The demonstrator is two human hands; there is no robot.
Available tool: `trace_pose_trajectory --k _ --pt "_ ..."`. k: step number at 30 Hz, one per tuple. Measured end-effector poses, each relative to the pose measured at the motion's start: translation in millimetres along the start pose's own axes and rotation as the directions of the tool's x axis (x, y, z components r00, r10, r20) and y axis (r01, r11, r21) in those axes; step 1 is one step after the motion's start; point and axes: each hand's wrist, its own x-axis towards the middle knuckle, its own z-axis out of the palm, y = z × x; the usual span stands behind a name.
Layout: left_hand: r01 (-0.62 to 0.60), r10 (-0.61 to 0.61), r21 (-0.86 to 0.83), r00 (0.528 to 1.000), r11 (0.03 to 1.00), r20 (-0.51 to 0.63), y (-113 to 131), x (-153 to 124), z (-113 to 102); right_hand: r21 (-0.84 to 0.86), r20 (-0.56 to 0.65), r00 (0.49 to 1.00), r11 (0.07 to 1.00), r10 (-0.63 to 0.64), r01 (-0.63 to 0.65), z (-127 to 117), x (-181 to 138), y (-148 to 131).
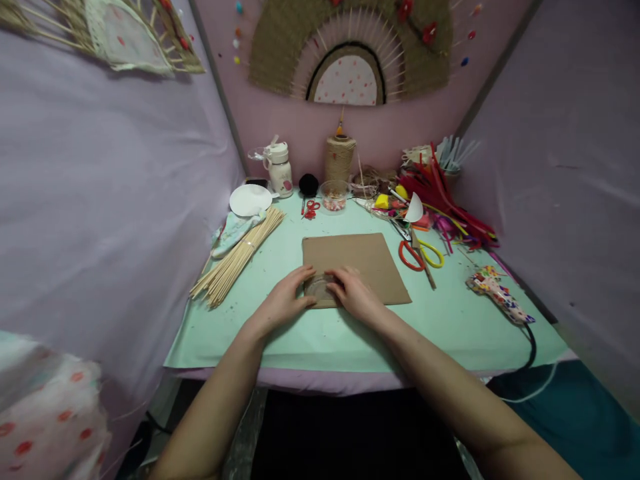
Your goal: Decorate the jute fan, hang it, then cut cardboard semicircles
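Nearest, left hand [285,301] and right hand [356,293] close in from either side on a clear round piece [320,288], fingers half curled over its rim, holding it flat, likely so it cannot slide; it sits on the near left corner of the cardboard sheet [365,263], mid table [450,327]; bamboo sticks [240,257] bundled left, scissors [421,255] and patterned glue gun [497,295] right, within reach; twine spool [341,159] far, by the wall.
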Motion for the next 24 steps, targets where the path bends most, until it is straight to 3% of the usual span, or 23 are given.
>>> trace_pose_trajectory --k 4,11,17,24 --pt "-0.024 0.023 0.075 1.000 0.997 0.019 -1 -6 10 -0.021 -0.070 0.997 0.999 -0.025 0.024 -2 -7 6" --pt "-0.032 0.028 0.111 0.999 0.993 0.036 -1 -8 5 -0.057 0.101 0.989 0.992 -0.104 0.111 -20 -16 12" --pt "-0.065 0.059 0.032 0.984 0.997 0.169 -5 -13 -6 -0.078 0.135 0.986 0.991 -0.095 0.106 -20 -15 13" --pt "-0.039 0.040 -0.010 0.983 0.999 0.182 -9 -14 -9 -0.042 0.140 0.986 0.995 -0.087 0.094 -21 -16 12"
